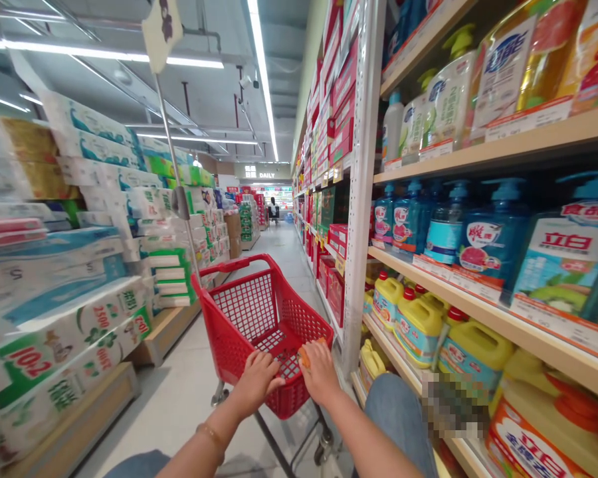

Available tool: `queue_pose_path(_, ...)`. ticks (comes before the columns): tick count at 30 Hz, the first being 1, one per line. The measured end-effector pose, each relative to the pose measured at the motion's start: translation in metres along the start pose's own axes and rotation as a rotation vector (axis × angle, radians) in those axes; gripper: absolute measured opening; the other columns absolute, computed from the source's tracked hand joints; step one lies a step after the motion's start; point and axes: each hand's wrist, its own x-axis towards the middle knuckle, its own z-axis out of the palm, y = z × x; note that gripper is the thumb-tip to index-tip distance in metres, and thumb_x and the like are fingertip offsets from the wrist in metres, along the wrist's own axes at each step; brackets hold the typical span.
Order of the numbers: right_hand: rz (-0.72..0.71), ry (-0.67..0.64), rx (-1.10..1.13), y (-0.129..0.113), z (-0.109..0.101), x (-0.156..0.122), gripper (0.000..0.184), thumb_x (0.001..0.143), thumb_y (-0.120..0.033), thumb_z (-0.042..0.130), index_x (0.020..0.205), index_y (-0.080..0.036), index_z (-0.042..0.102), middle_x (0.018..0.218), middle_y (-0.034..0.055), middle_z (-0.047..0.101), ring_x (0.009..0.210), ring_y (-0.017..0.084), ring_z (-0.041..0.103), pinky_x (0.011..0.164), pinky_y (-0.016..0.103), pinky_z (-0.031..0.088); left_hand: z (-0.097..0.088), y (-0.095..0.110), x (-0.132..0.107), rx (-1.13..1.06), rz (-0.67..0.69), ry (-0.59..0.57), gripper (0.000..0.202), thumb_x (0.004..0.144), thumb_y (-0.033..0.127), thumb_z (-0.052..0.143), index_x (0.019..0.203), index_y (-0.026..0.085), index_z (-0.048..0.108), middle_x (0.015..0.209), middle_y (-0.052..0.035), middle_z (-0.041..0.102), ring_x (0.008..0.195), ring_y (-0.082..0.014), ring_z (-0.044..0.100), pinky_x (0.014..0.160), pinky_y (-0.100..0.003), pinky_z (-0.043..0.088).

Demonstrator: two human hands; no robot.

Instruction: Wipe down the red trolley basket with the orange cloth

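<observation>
A red plastic shopping cart (229,355) with a mesh basket stands in front of me, its handle (236,263) at the far end. Inside, the basket looks bare apart from a few small dark specks on its floor. My left hand (255,380) is over the near rim, fingers stretched and thumb apart, holding nothing I can see. To its right, my right hand (321,373) is at the near right corner of the basket. Its curled fingers close on a small orange thing (303,358), mostly hidden, whose kind I cannot make out.
On the right, shelves (483,282) hold blue pump bottles (493,232) and yellow jugs (418,325). Stacked paper packs (74,338) line the left side. A pole (167,123) with a flag rises beside the cart. The aisle floor (274,242) runs ahead toward a distant person (273,207).
</observation>
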Motion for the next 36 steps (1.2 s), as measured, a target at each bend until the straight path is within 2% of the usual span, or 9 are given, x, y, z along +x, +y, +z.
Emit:
queue_pose_path(3, -0.009, -0.009, 0.012, -0.001, -0.002, 0.000, 0.034, 0.091, -0.028, 0.046, 0.124, -0.020, 0.051, 0.121, 0.0072, 0.060, 0.121, 0.023, 0.047, 0.111, 0.049, 0.027, -0.002, -0.003, -0.001, -0.031, 0.025, -0.005, 0.033, 0.090, 0.054, 0.039, 0.087, 0.023, 0.053, 0.090, 0.0007, 0.054, 0.091, -0.0169, 0.046, 0.100, -0.044, 0.027)
queue_pose_path(6, 0.010, -0.010, 0.005, 0.002, -0.001, 0.006, 0.034, 0.091, -0.027, 0.045, 0.123, -0.019, 0.052, 0.121, 0.0080, 0.060, 0.121, 0.024, 0.047, 0.110, 0.049, 0.028, -0.002, -0.005, 0.001, -0.040, -0.019, 0.029, 0.033, 0.088, 0.055, 0.041, 0.091, 0.024, 0.053, 0.098, -0.0001, 0.056, 0.099, -0.0181, 0.047, 0.104, -0.047, 0.023)
queue_pose_path(13, 0.037, 0.023, 0.012, -0.003, 0.006, 0.007, 0.034, 0.091, -0.027, 0.044, 0.123, -0.019, 0.053, 0.121, 0.0090, 0.060, 0.121, 0.025, 0.048, 0.108, 0.051, 0.030, 0.009, 0.008, 0.011, -0.001, -0.114, 0.071, 0.035, 0.089, 0.055, 0.039, 0.092, 0.024, 0.055, 0.097, -0.0009, 0.059, 0.098, -0.0188, 0.051, 0.105, -0.051, 0.022)
queue_pose_path(18, -0.014, -0.036, 0.035, -0.002, -0.007, 0.003, 0.033, 0.091, -0.027, 0.046, 0.122, -0.021, 0.054, 0.120, 0.0065, 0.060, 0.120, 0.024, 0.048, 0.109, 0.048, 0.031, 0.003, -0.020, 0.010, 0.056, -0.025, 0.109, 0.040, 0.088, 0.056, 0.041, 0.112, 0.026, 0.053, 0.119, -0.0056, 0.055, 0.117, -0.0220, 0.043, 0.106, -0.046, 0.024)
queue_pose_path(21, 0.046, -0.009, 0.016, -0.009, -0.004, 0.003, 0.032, 0.091, -0.026, 0.045, 0.120, -0.019, 0.054, 0.119, 0.0080, 0.061, 0.120, 0.025, 0.049, 0.108, 0.050, 0.031, 0.002, -0.037, 0.014, 0.130, -0.090, 0.120, 0.036, 0.090, 0.053, 0.039, 0.098, 0.024, 0.058, 0.102, -0.0039, 0.060, 0.104, -0.0205, 0.049, 0.102, -0.043, 0.028)
queue_pose_path(25, 0.039, 0.025, 0.025, -0.021, 0.001, -0.005, 0.036, 0.092, -0.029, 0.044, 0.126, -0.020, 0.050, 0.124, 0.0082, 0.058, 0.121, 0.024, 0.047, 0.109, 0.050, 0.030, 0.006, -0.033, 0.023, 0.180, -0.103, 0.109, 0.037, 0.090, 0.053, 0.038, 0.093, 0.023, 0.058, 0.092, -0.0031, 0.060, 0.093, -0.0200, 0.050, 0.097, -0.041, 0.031)
queue_pose_path(30, -0.039, -0.032, 0.030, 0.009, -0.016, -0.009, 0.035, 0.093, -0.031, 0.043, 0.127, -0.023, 0.050, 0.123, 0.0061, 0.059, 0.121, 0.023, 0.048, 0.108, 0.047, 0.031, 0.002, -0.031, 0.027, 0.185, -0.129, 0.188, 0.039, 0.091, 0.053, 0.036, 0.091, 0.021, 0.058, 0.092, -0.0049, 0.061, 0.092, -0.0204, 0.052, 0.096, -0.041, 0.031)
queue_pose_path(33, 0.055, 0.032, 0.013, 0.022, -0.012, -0.003, 0.034, 0.094, -0.031, 0.039, 0.124, -0.021, 0.053, 0.123, 0.0080, 0.060, 0.120, 0.024, 0.049, 0.107, 0.047, 0.033, 0.001, -0.031, 0.029, 0.216, -0.210, 0.237, 0.037, 0.091, 0.051, 0.037, 0.089, 0.021, 0.060, 0.091, -0.0065, 0.060, 0.094, -0.0227, 0.051, 0.097, -0.042, 0.031)
queue_pose_path(36, 0.241, 0.153, -0.016, 0.006, 0.010, 0.004, 0.037, 0.096, -0.032, 0.034, 0.123, -0.018, 0.055, 0.121, 0.0119, 0.060, 0.120, 0.026, 0.049, 0.106, 0.051, 0.031, 0.006, -0.018, 0.036, 0.231, -0.274, 0.228, 0.035, 0.091, 0.049, 0.038, 0.088, 0.021, 0.060, 0.091, -0.0070, 0.060, 0.094, -0.0237, 0.050, 0.097, -0.044, 0.030)
